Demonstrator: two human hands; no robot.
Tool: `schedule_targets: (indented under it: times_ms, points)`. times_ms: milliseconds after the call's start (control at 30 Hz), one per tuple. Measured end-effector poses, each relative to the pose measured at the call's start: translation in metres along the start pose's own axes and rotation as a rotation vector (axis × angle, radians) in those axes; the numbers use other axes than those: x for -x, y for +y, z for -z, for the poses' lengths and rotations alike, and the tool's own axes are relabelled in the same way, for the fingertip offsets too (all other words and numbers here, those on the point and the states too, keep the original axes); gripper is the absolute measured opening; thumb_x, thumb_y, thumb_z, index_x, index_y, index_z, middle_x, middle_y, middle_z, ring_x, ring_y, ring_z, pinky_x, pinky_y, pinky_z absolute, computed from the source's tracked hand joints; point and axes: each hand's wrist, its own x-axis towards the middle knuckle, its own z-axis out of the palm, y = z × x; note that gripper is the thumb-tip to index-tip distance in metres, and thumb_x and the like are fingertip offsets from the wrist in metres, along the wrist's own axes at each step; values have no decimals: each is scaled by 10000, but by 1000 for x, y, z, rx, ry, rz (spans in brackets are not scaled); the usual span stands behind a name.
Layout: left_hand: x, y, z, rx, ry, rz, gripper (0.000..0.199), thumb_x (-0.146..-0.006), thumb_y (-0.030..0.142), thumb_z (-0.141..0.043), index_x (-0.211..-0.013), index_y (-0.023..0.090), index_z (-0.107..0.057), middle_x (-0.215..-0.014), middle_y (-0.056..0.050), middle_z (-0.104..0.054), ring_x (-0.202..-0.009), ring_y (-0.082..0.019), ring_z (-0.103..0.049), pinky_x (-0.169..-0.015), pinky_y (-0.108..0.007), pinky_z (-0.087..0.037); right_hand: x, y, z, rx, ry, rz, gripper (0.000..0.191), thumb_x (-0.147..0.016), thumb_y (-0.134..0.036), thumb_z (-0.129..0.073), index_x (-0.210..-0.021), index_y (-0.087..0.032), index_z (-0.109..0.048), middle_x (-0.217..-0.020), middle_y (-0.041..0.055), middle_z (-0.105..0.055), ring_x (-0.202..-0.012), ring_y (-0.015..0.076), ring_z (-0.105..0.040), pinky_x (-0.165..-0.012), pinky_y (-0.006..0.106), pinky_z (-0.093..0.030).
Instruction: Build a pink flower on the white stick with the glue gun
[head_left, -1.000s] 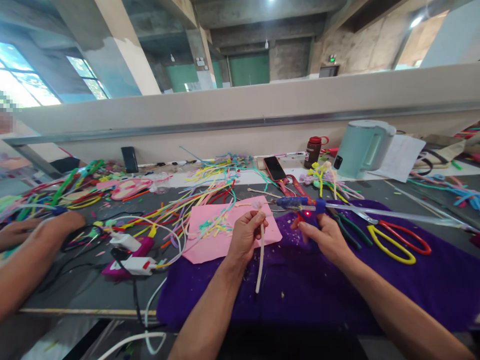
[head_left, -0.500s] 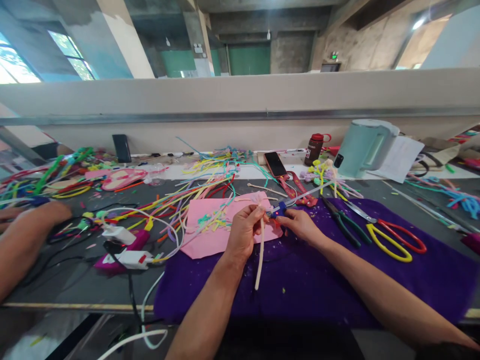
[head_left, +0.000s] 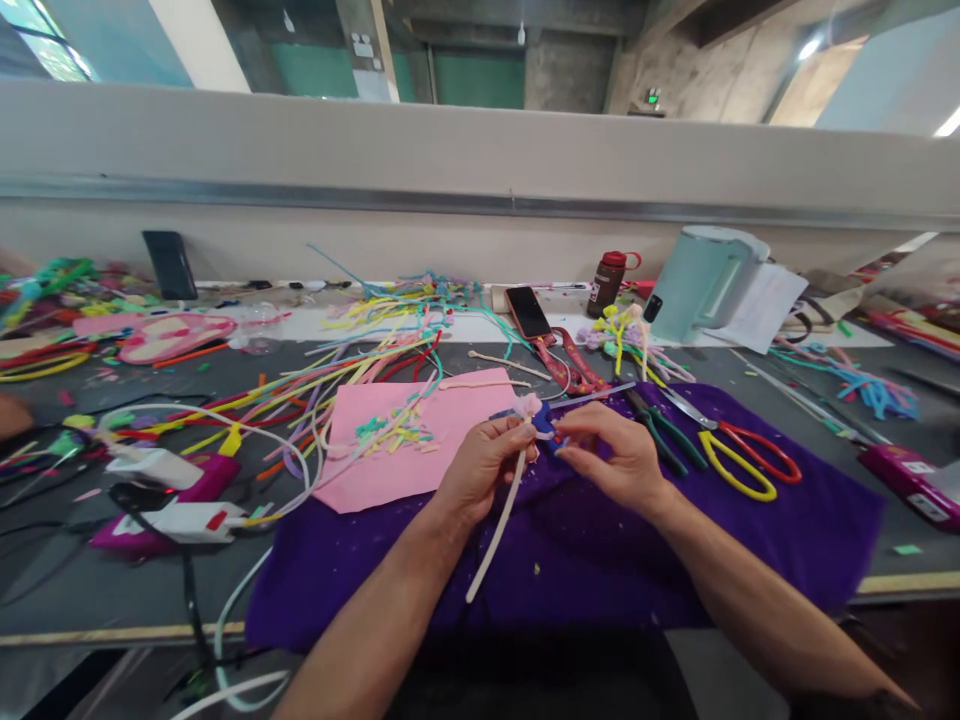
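Fingers pinched on a cream stem (head_left: 496, 535) in the left hand (head_left: 486, 468); right hand's (head_left: 619, 455) fingertips right at a blue tool (head_left: 541, 420), grip unclear! Purple cloth (head_left: 585, 570) and pink sheet (head_left: 457, 425) on a dark table (head_left: 52, 590), pale partition (head_left: 420, 150) behind, concrete ceiling above. And the stem: top between left thumb and fingers, length slanting down-left below them, over the cloth.

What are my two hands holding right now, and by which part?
Your left hand pinches the cream stem near its upper end. Your right hand is at the blue tool, but its exact hold can't be told.
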Motion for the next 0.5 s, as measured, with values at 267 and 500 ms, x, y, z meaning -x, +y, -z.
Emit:
schedule_targets:
  times_ms: [267, 500]
  points:
    - [-1, -4, -2, -30, -19, 48, 245, -664, 348, -658, -642, 122, -565, -505, 14, -520, -372, -34, -365, -366, -173, -199, 3, 3, -8, 160, 6, 187, 147, -798, -169, -535, -921, -193, -611, -849, 59, -625, -755, 126, -596, -656, 237, -483]
    - [-1, -5, 0, -26, -75, 105, 249, -659, 355, -661, -623, 126, -568, -491, 9, -528, -358, -38, -373, -358, -172, -195, 1, -1, -4, 200, -15, 169, 112, -826, -168, -485, -866, -182, -588, -807, 56, -612, -741, 128, -583, -643, 235, -467]
